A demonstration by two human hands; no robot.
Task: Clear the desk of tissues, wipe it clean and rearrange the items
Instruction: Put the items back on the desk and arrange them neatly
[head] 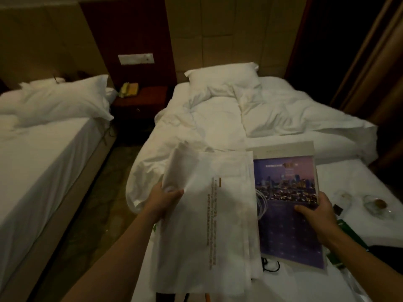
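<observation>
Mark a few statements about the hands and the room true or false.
1. The left hand grips the white sheets. True.
2. The right hand holds nothing. False: it holds the purple magazine.
3. A telephone sits on the nightstand. True.
4. The purple magazine's cover shows a forest. False: it shows a lit city skyline.

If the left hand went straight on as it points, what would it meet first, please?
The left hand would probably meet the rumpled duvet beyond the white sheets it holds; depth unclear.
</observation>
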